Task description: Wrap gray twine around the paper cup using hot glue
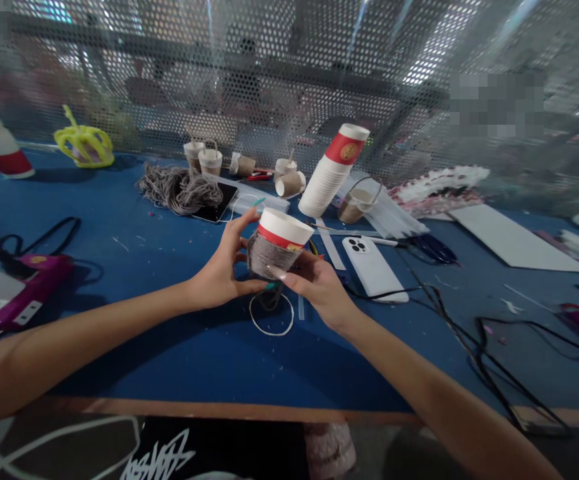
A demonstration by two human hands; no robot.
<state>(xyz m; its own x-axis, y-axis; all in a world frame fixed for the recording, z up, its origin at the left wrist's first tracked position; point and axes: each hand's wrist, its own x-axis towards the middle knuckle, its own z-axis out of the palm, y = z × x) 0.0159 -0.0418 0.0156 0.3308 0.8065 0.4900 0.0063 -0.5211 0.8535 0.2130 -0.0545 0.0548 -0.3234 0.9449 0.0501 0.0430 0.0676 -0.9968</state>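
Both my hands hold a white paper cup [278,248] with a red band, its lower part wound in grey yarn. My left hand [223,268] grips the cup's left side, fingers curled round it. My right hand [314,283] holds the right side, thumb pressed on the yarn. A loop of white cord [271,319] lies on the blue table [134,347] just below the cup.
A white phone [374,269] lies right of my hands. Behind stand a tilted stack of paper cups [333,172], several small yarn-covered cups [209,160], a bundle of grey yarn [182,189] and a yellow-green basket [84,145]. A pink glue gun [16,290] lies left. Black cables [474,333] trail on the right.
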